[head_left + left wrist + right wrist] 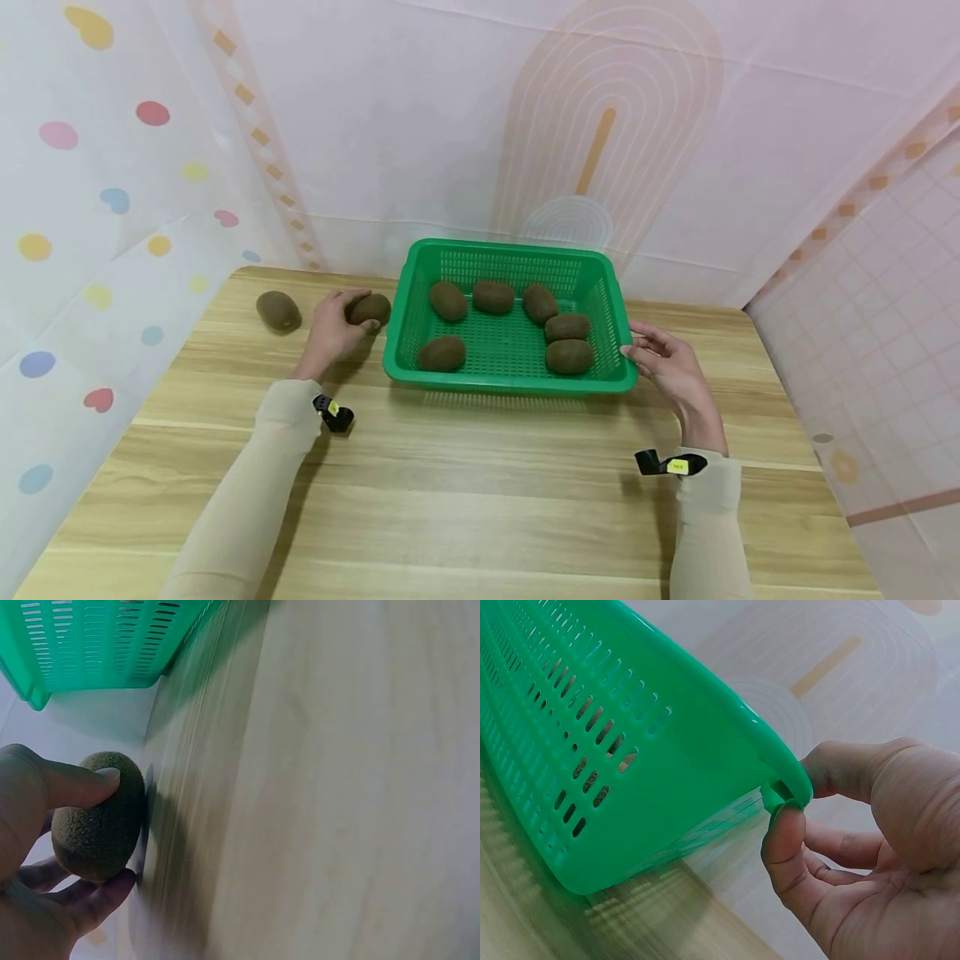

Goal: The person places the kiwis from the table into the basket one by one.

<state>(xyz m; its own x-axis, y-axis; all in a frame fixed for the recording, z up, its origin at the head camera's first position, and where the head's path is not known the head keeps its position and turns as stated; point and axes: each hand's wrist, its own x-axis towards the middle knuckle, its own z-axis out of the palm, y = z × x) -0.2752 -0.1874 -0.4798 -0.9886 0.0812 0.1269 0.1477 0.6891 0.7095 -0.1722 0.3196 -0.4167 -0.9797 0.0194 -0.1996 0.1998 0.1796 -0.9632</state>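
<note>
The green basket (510, 379) stands on the wooden table (480, 500), toward its far edge and just in front of the patterned backdrop. It is a rectangular plastic basket with slotted walls and a perforated floor. It holds six kiwis. Three lie in a row along the far wall: one at the left (448, 301), one in the middle (493, 297), one at the right (540, 303). Two more lie against the right wall, one (567, 327) just behind the other (569, 356), apparently touching. The sixth (441, 353) lies alone at the near left of the floor.

The right hand (671, 371) is at the basket's near right corner. In the right wrist view the thumb tip (784, 825) presses up under the rim (780, 761) at that corner, and the index finger lies along the far side of the rim; the remaining fingers are loosely curled and hold nothing.

The left hand (333, 325) is on the table just left of the basket, clear of its wall. It grips a seventh kiwi (370, 309) between thumb and fingers; the left wrist view shows the thumb (79, 784) over the top of the fruit and the fingers (101, 892) curled beneath it, with the kiwi at or just above the tabletop.

An eighth kiwi (278, 310) lies loose on the table near the left corner, apart from the left hand.
</note>
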